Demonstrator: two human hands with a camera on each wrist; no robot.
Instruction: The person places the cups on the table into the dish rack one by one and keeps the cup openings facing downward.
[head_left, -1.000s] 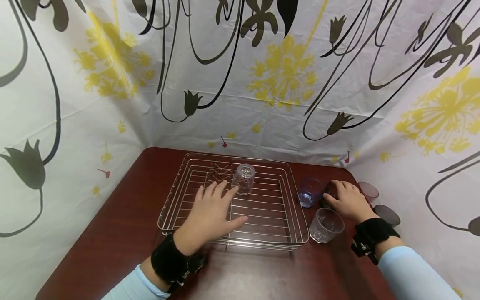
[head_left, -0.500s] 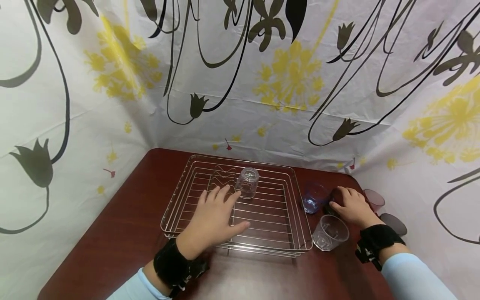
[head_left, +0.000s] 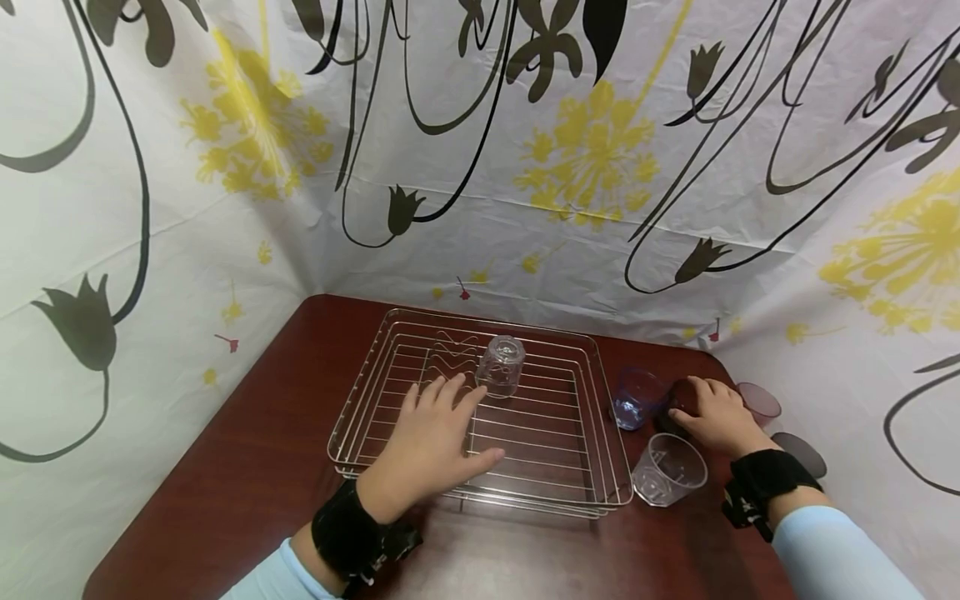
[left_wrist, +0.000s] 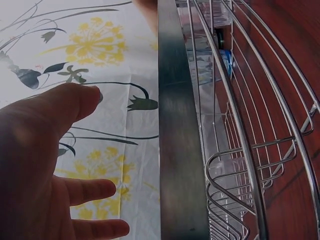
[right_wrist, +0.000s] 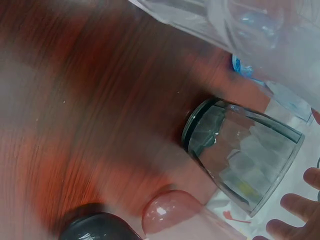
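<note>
My left hand (head_left: 427,442) hovers over the wire dish rack (head_left: 517,492) with its fingers spread and nothing in them. Just beyond its fingertips, a clear glass (head_left: 501,367) stands upside down in the rack. My right hand (head_left: 716,417) is over a dark green-tinted glass (right_wrist: 240,152) on the table, right of the rack. In the right wrist view its fingers (right_wrist: 300,205) are apart from one another, close to the glass's open rim. Whether they touch it, I cannot tell. Another clear glass (head_left: 667,471) stands nearer me, and a blue glass (head_left: 633,400) stands to the left.
A pink glass (head_left: 759,404) and a dark grey glass (head_left: 798,454) stand right of the right hand, near the patterned cloth wall. The cloth (head_left: 450,275) encloses the back and sides of the dark red table (head_left: 247,450).
The head view has shifted slightly, so everything appears a little further right and lower. Relative to the rack and the glasses, both hands have hardly moved.
</note>
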